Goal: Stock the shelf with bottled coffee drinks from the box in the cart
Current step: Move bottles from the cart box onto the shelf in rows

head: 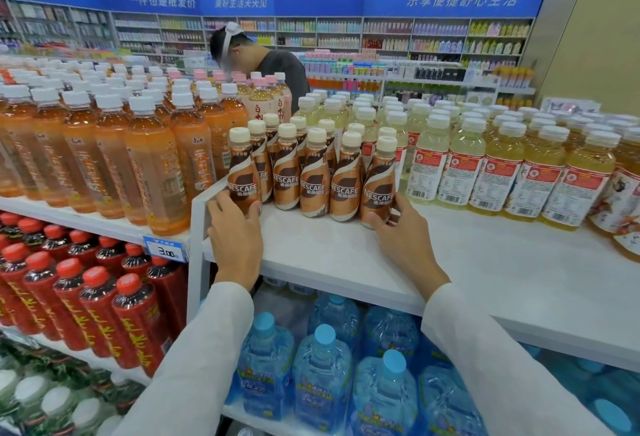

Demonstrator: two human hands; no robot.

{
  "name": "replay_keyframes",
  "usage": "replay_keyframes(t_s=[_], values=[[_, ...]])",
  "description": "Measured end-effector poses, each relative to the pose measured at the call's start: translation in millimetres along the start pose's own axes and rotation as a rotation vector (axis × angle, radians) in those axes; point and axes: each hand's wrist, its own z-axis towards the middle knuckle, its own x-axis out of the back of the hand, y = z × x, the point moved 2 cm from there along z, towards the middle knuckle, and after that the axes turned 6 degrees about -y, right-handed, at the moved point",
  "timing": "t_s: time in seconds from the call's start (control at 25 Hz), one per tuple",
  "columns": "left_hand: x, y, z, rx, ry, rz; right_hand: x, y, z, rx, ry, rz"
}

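Placing step: left hand (235,231) grasping left coffee bottle (243,172), right hand (398,227) grasping right coffee bottle (379,189), on shelf (329,255). Next, likely: release, fetch more.

Both arms in long white sleeves: left sleeve (194,366), right sleeve (491,366). Fabric plain, matte, one colour throughout, loose fit with soft folds along the forearms (shirt or coat, can't tell). Cuffs are plain edges ending at the wrists. Left hand (235,245) and right hand (403,238) bare beyond the cuffs. Same garment look both sides.
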Motion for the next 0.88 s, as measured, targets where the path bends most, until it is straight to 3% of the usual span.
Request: replay_keyframes(t_s=[0.88], values=[[9,2,-14,-0.007,-0.064,-0.018,4,-7,-11,-0.041,-0.036,0.000]])
